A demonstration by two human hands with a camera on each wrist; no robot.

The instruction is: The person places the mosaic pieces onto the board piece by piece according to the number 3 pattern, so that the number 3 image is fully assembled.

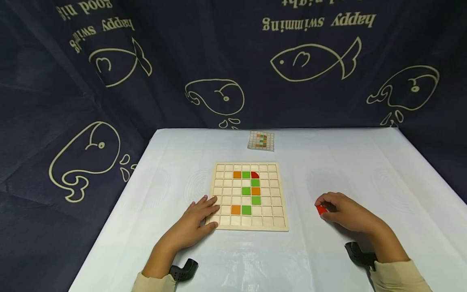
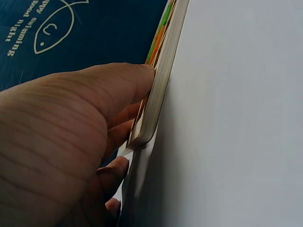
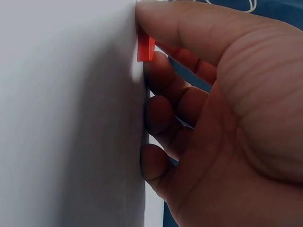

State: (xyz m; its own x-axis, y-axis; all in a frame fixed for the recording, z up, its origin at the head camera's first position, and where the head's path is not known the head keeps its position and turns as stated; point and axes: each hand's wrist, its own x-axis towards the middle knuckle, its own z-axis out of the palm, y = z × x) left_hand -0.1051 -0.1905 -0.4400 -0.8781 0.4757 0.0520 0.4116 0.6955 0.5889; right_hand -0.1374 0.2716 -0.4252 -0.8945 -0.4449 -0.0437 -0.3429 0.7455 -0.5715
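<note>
A pale wooden grid board lies on the table, several orange and green squares and one red rounded piece set in its cells. My left hand rests on its near left corner, fingers spread over the edge; the left wrist view has the thumb at the board's side. To the right of the board, my right hand pinches a small red block between thumb and fingers, low at the tabletop. In the right wrist view the red block is partly covered by the thumb, the other fingers curled below.
Behind the board lies a small card picturing a similar grid with coloured cells. White sheeting covers the table. A dark curtain with fish and whale drawings rises at the back and left. Black wrist devices sit at both sleeves.
</note>
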